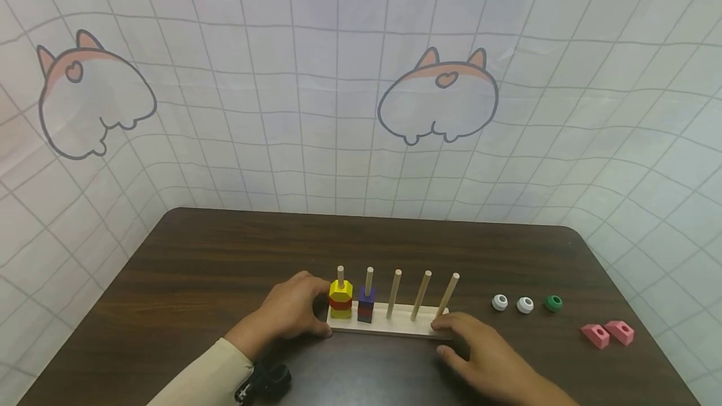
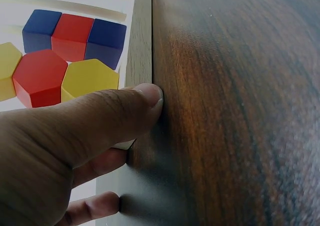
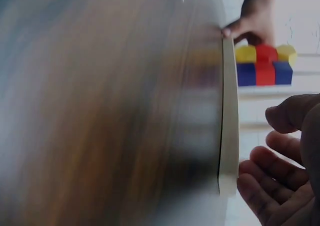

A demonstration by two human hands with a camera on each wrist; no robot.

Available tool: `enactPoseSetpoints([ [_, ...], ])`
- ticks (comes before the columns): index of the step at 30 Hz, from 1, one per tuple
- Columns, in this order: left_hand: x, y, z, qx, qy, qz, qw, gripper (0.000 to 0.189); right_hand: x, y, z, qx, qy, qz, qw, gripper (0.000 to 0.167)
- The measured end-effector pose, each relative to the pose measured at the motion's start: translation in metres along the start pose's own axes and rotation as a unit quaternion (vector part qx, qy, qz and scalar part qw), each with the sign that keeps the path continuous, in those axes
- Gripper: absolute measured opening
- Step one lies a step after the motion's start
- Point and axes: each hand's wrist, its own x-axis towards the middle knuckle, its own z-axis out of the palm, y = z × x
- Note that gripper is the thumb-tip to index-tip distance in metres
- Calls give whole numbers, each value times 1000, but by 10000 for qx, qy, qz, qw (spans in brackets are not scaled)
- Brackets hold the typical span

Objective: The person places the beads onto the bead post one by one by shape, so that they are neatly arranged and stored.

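Left hand [image 1: 296,306]: grasping the left end of the wooden peg board [image 1: 403,326], thumb on the near edge of the base, other fingers round the end. The board lies on the worktop [image 1: 225,255], set in from both side edges and the far edge, its length running roughly parallel to the far edge.

First peg from the left: hexagonal block stack [image 1: 341,299], yellow over red over yellow. Second peg: square block stack [image 1: 366,306], blue over red over blue. The three remaining pegs, the middle one [image 1: 393,293] included, carry no blocks.

Handling: the board is judged light and rigid, its smooth wood likely to slide easily on the worktop. Weight probably sits toward the left end, under the two stacks. Recommended hold is low on the base at both short ends; the slim pegs are the likeliest part to suffer under sideways force.

Right hand [image 1: 482,353]: not grasping; fingers extended and apparently touching the board's right end, thumb held apart.

Farther right, toward the worktop's right edge: two white beads [image 1: 499,302], a green bead [image 1: 553,303], then two pink wedge-like blocks [image 1: 620,331], each with a hole, nearest that edge.
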Motion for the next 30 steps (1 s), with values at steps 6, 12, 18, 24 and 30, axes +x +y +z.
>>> enactPoseSetpoints([
  [6,0,1,0,9,-12,-33,10000,64,-8,17,-15,-307,44,349,9989,33],
  [12,-1,0,0,8,-4,-54,10000,66,-12,35,-25,-658,589,682,9938,34],
  [18,0,0,1,35,16,-21,10000,65,-14,50,-34,-793,1041,869,9876,34],
  [24,0,0,0,56,39,20,10000,64,-14,60,-39,-802,1142,1129,9838,37],
  [30,0,1,0,52,36,29,10000,62,-14,62,-42,-655,794,1507,9832,40],
])
